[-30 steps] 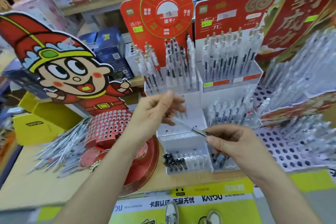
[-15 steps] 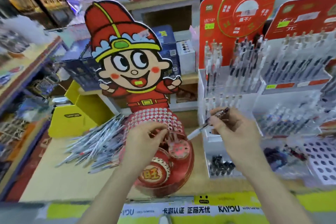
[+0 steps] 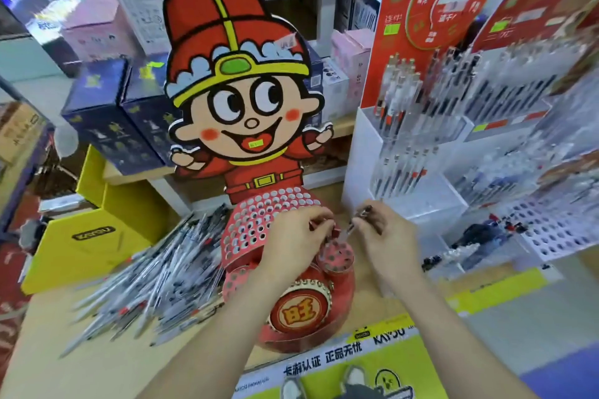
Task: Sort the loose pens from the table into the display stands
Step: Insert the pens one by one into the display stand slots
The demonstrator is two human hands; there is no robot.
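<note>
A red cartoon-figure display stand (image 3: 256,223) with many round holes stands at the middle of the table. My right hand (image 3: 384,241) pinches a clear pen (image 3: 351,228), its tip pointing down at the stand's small round red holder (image 3: 337,257). My left hand (image 3: 296,238) rests on the stand beside that holder, fingers curled at its top; whether it holds anything is hidden. A big pile of loose pens (image 3: 155,278) lies left of the stand. White tiered stands (image 3: 418,201) filled with pens rise at the right.
A yellow box (image 3: 87,243) sits at the left behind the pen pile. A white perforated tray (image 3: 557,230) lies at the far right. Dark blue and pink boxes line the shelf behind. The table's front edge carries a yellow-green banner (image 3: 372,363).
The view has swung left from the white stands to the red figure stand. Both hands moved onto the red stand, and my right hand brought the pen down over the small round holder.
</note>
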